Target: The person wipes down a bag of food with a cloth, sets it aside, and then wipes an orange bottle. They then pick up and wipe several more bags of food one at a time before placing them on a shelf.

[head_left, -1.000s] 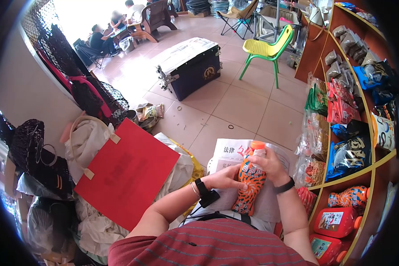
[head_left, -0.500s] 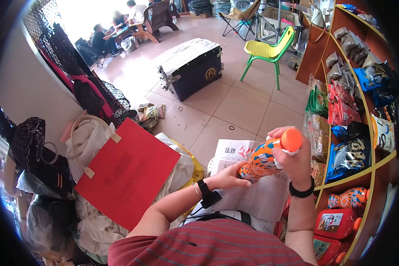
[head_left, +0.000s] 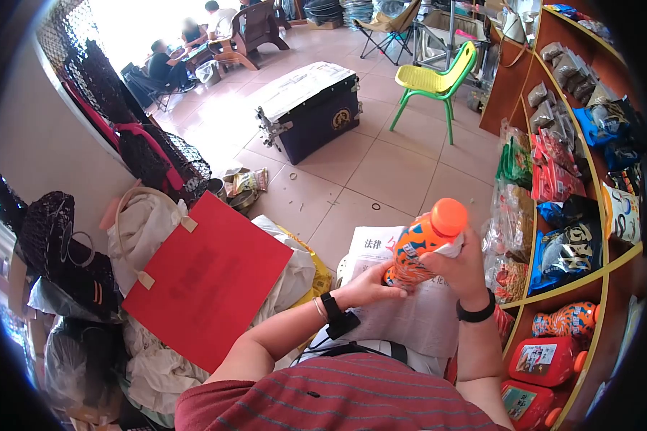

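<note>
Tiled floor (head_left: 388, 169), small shop-like room: dark chest (head_left: 316, 122) mid-far, yellow-green chair (head_left: 431, 80) far right, people (head_left: 167, 68) seated far left. Orange bottle (head_left: 411, 255) is near, over the newspaper (head_left: 410, 320) by the person's lap, tilted, cap end up and to the right. Left hand (head_left: 375, 287) grips its lower end, thumb on the near side. Right hand (head_left: 469, 266) has fingers wrapped round the neck area, white tissue (head_left: 451, 248) pinched against it; some fingertips hidden, can't tell their exact set.

Step in hand, my guess: wiping below the cap. Next move likely calls for a firm left hold while the right slides the tissue or turns the bottle.

Around: red panel (head_left: 208, 280) on white cloth (head_left: 287, 284), left; packed shelves (head_left: 607, 269) close on the right, crowding the right elbow; similar bottle (head_left: 564, 320) there. Cable at left wrist could snag.
</note>
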The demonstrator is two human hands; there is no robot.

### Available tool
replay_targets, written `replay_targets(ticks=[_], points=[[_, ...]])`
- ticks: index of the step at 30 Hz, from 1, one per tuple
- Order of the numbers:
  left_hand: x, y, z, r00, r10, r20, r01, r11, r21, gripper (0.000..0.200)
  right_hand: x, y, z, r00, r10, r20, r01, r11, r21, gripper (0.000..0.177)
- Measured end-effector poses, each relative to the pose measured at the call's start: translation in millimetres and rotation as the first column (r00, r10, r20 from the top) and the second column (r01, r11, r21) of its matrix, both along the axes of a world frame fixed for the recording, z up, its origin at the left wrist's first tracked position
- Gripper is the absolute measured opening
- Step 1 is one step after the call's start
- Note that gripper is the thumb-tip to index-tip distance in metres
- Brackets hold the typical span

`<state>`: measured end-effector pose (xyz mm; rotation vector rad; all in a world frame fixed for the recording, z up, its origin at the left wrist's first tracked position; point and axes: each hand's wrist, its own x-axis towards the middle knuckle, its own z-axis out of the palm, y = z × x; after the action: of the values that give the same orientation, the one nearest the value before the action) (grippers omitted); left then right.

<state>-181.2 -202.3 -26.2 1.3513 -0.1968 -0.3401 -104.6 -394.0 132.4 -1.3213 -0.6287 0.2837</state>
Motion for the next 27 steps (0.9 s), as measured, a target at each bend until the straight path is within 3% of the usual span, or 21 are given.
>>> replay_targets(ticks=[7,10,12,15,17,19,27], points=[[-1,4,0,1.000,0.012,-0.011,-0.012,0.999,-0.045,0.063,-3,18,-49,1.000,0.013,-0.015,-0.014,0.994,-0.107,0.055],[-2,4,-4,0.999,0.022,-0.039,-0.025,0.997,-0.075,0.064,-7,21,-76,0.995,0.025,-0.101,-0.043,0.982,-0.183,0.049],[-1,4,-4,0.998,0.023,-0.063,-0.030,0.993,-0.116,0.063,-9,24,-102,1.000,-0.022,-0.009,0.019,0.974,-0.226,0.044],[-3,3,-2,0.994,0.044,-0.103,-0.060,0.987,-0.149,0.062,-11,21,-112,0.997,-0.036,-0.071,0.025,0.987,-0.160,0.040],[-1,3,-4,0.996,0.061,-0.066,-0.063,0.998,-0.031,0.060,-10,19,-113,0.992,-0.065,-0.111,0.052,0.991,-0.121,0.039],[1,2,-4,0.997,0.058,-0.048,-0.060,0.998,-0.034,0.059,-6,16,-110,0.991,-0.019,-0.132,0.006,0.995,-0.098,0.038],[-2,2,3,0.996,0.052,-0.074,-0.058,0.995,-0.081,0.058,-3,17,-99,0.998,0.002,-0.069,-0.006,0.998,-0.064,0.038]])
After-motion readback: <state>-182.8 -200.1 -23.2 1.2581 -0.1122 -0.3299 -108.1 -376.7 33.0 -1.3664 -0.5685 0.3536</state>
